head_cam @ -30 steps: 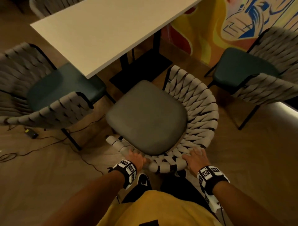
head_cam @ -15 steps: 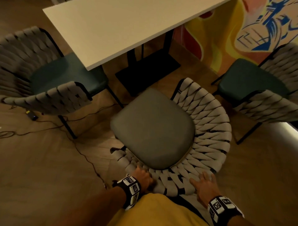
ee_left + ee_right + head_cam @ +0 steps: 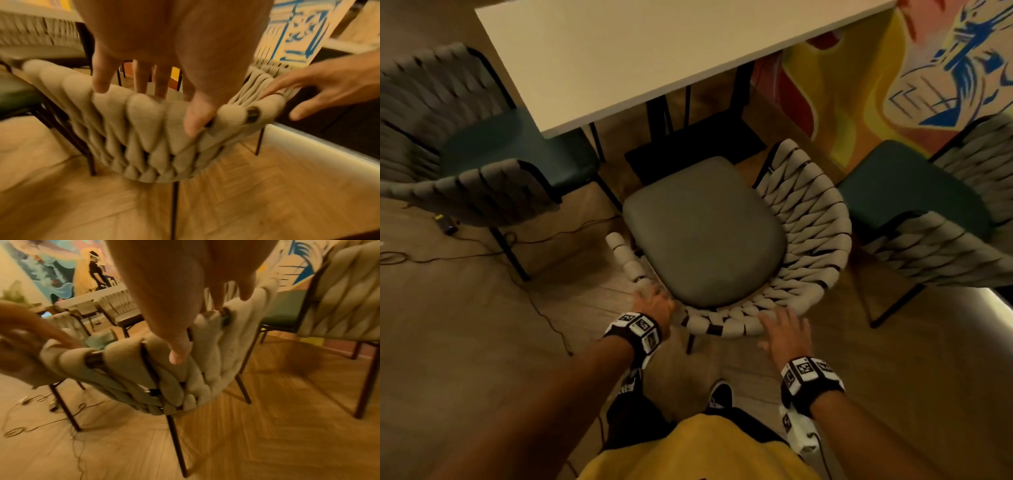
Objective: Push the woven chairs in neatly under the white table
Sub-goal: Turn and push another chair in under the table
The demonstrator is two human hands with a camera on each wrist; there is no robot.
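Both hands on the backrest rim of the middle woven chair (image 3: 808, 219), near the white table (image 3: 640, 51) corner.

Left hand (image 3: 654, 303) grips the rim, fingers over the top, thumb (image 3: 195, 118) pressing the woven back. Right hand (image 3: 786, 330) lies flat, fingers spread, holding nothing. Grey seat cushion (image 3: 705, 233) sits just outside the table edge, not under it. Head view alone shows two green-seated chairs (image 3: 517, 150) flanking; right wrist view alone shows a distant person (image 3: 96, 274); cables (image 3: 482, 246) on the floor.

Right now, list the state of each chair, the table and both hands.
Middle chair: pulled out, angled, seat clear of the table.
Left chair: seat partly under the table.
Right chair: away from the table.
Table: bare top.
Left hand: gripping the middle chair's backrest.
Right hand: open, fingertips on the backrest.
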